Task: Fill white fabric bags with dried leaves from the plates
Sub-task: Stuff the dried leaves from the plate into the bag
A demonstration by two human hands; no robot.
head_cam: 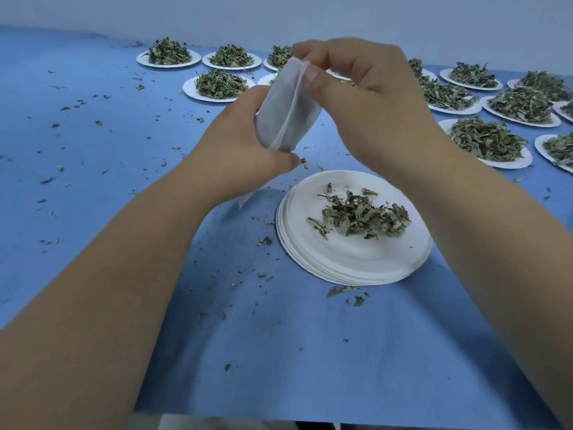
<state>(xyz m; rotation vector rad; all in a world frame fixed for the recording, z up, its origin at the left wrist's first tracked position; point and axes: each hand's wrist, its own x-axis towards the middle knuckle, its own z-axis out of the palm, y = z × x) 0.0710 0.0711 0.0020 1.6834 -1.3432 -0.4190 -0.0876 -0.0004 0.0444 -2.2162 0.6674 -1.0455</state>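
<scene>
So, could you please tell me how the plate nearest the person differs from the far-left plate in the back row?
The nearest plate holds only a thin scatter of leaves, much of its surface bare; the far-left plate carries a full heap. The nearest plate tops a stack of plates; the far-left plate looks single. Both are round, white, and rest on the blue cloth.

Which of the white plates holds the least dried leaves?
The nearest plate, topping a stack: it holds only a thin scatter of leaves, while the far plates are heaped.
</scene>
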